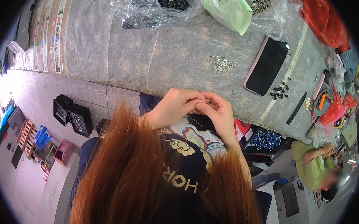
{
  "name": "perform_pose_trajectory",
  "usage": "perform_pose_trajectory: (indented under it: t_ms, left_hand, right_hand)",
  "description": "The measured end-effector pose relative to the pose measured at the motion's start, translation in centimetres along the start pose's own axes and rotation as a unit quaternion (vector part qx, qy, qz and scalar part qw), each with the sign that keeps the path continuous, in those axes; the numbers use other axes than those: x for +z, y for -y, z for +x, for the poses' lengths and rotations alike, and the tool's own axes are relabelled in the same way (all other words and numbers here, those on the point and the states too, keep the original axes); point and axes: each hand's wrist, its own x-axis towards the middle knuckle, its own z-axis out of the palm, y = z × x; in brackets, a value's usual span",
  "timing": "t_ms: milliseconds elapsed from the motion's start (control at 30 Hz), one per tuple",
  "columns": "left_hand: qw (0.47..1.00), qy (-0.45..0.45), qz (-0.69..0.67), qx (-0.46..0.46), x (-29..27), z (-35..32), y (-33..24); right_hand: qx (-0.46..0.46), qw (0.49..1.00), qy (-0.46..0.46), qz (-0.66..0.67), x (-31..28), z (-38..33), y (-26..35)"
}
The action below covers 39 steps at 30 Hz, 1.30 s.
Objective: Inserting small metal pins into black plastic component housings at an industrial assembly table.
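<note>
At the near edge of the table, my left hand [175,105] and my right hand [219,112] meet with fingers curled and thumbs close together. Both are closed. Whatever lies between the fingertips, if anything, is hidden. Beyond them on the table is a loose pile of thin silver metal pins [223,64]. A phone with a dark screen and pink edge [266,67] lies to the right of the pins. Beside its lower right corner, several small black caps [280,90] are scattered.
Clear plastic bags of black parts [172,0] and metal pieces [261,3] sit at the far side, with a green paper [230,11] between. A black pen [297,108] lies right. A bin of blue parts [266,140] stands below the edge. Another person [311,166] works at right.
</note>
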Motion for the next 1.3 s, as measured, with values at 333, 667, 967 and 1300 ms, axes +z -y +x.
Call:
perform_pose_trajectory:
  t_ms: [333, 667, 967, 1300]
  left_hand:
    - [1.0, -0.006, 0.014, -0.014, -0.1, 0.4, 0.0]
    - [0.999, -0.013, -0.034, 0.006, 0.2, 0.2, 0.3]
    - [0.944, 0.018, -0.329, 0.033, 0.4, -1.3, 0.5]
    - [0.878, 0.109, -0.465, 0.038, 1.6, -3.4, -0.7]
  right_hand:
    - [0.012, 1.0, -0.009, 0.012, -0.1, 0.2, 0.0]
    - [-0.024, 1.0, 0.0, -0.003, 0.0, 0.1, -0.1]
    - [-0.106, 0.992, -0.05, -0.054, -0.6, -2.1, -0.2]
    - [-0.161, 0.985, -0.013, 0.06, 1.0, -4.2, 0.3]
